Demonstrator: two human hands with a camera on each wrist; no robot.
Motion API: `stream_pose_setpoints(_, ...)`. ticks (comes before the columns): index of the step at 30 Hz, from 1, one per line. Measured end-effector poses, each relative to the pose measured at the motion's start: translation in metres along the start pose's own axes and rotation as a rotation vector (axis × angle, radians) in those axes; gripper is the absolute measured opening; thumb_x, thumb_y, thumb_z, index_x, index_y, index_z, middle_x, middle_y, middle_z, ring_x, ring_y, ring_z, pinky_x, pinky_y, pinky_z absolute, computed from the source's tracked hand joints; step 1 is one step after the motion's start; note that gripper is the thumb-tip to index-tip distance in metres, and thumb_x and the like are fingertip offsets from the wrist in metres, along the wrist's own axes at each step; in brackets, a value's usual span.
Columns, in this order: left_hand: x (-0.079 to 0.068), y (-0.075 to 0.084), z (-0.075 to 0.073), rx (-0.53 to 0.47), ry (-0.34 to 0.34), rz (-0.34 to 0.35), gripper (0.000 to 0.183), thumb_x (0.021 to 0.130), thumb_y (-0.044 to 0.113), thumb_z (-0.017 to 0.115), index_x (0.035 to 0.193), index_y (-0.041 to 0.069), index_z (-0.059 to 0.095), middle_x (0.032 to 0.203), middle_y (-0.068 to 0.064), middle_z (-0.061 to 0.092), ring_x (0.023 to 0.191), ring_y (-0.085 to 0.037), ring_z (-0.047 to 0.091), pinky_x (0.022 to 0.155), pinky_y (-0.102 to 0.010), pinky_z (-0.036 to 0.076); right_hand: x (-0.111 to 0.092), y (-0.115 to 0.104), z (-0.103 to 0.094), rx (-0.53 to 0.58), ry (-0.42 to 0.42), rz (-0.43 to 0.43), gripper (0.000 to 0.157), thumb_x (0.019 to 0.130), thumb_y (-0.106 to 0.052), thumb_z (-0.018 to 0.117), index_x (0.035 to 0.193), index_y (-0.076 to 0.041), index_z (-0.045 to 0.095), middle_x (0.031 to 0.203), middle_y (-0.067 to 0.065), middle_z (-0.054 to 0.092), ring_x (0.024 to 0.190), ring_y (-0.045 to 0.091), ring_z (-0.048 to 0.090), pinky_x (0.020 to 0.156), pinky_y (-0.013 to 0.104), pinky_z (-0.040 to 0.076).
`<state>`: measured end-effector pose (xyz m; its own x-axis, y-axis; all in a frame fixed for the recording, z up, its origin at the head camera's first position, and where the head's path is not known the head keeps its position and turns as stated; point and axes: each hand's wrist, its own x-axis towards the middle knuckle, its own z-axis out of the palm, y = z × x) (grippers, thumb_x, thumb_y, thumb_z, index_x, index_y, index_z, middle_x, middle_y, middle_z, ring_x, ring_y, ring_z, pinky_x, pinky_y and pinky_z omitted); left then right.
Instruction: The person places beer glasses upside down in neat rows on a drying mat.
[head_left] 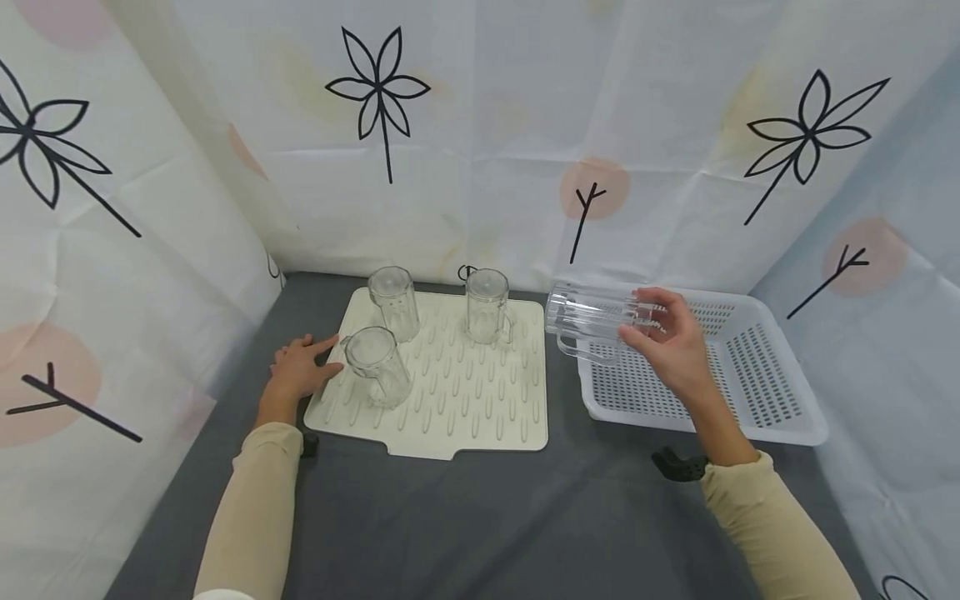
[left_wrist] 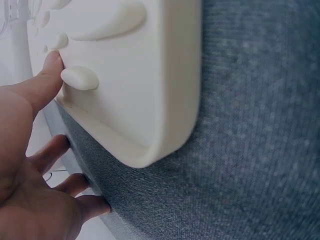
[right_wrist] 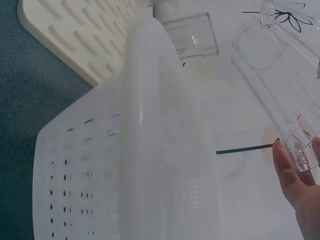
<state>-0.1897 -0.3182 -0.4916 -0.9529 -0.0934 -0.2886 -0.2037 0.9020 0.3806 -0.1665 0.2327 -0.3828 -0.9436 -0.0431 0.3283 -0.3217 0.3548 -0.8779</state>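
My right hand [head_left: 671, 342] grips a clear glass mug [head_left: 588, 317] by one end, with its fingers and thumb round it. The mug lies sideways in the air over the left part of a white basket [head_left: 783, 425], handle downward. In the right wrist view, the mug [right_wrist: 260, 85] slants up and away from the fingertips [right_wrist: 282, 155]. My left hand [head_left: 296, 371] rests at the left edge of a cream drying mat [head_left: 465, 425]. Its thumb [left_wrist: 47, 82] touches the mat's ribbed top, and the other fingers spread on the cloth beside it.
Three more glass mugs stand on the mat: one at back left [head_left: 395, 304], one at front left [head_left: 378, 367], one at back centre [head_left: 486, 307]. Dark grey cloth [head_left: 465, 525] covers the table. Patterned white curtains [head_left: 487, 125] hang behind and at both sides.
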Motion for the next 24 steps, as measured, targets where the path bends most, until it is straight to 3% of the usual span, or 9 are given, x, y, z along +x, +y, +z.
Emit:
stream_pose_setpoints(10, 0.003, 0.004, 0.0, 0.019, -0.014, 0.018, 0.065, 0.095, 0.043, 0.055, 0.151, 0.023, 0.028, 0.156, -0.031, 0.008, 0.135, -0.066, 0.004, 0.102, -0.08, 0.009, -0.004, -0.004, 0.024, 0.12, -0.025, -0.071, 0.058, 0.082, 0.006, 0.068, 0.134, 0.001, 0.042, 0.131, 0.017, 0.045, 0.106, 0.023, 0.054, 0.084, 0.011, 0.051)
stream_pose_setpoints(15, 0.004, 0.005, -0.001, 0.037, -0.021, 0.01, 0.065, 0.096, 0.044, 0.054, 0.152, 0.023, 0.027, 0.156, -0.031, 0.007, 0.135, -0.066, 0.006, 0.102, -0.079, 0.011, -0.009, -0.018, 0.04, 0.123, -0.061, -0.068, 0.059, 0.082, 0.007, 0.068, 0.134, 0.007, 0.039, 0.134, 0.022, 0.044, 0.107, 0.015, 0.054, 0.086, 0.015, 0.051)
stream_pose_setpoints(24, 0.001, 0.001, 0.0, 0.031, -0.012, 0.002, 0.066, 0.095, 0.044, 0.055, 0.151, 0.024, 0.028, 0.156, -0.031, 0.009, 0.133, -0.067, 0.007, 0.101, -0.079, 0.013, -0.008, 0.001, 0.069, 0.194, -0.101, -0.103, 0.06, 0.082, 0.008, 0.067, 0.135, 0.002, 0.04, 0.136, 0.015, 0.044, 0.109, 0.022, 0.052, 0.086, 0.014, 0.05)
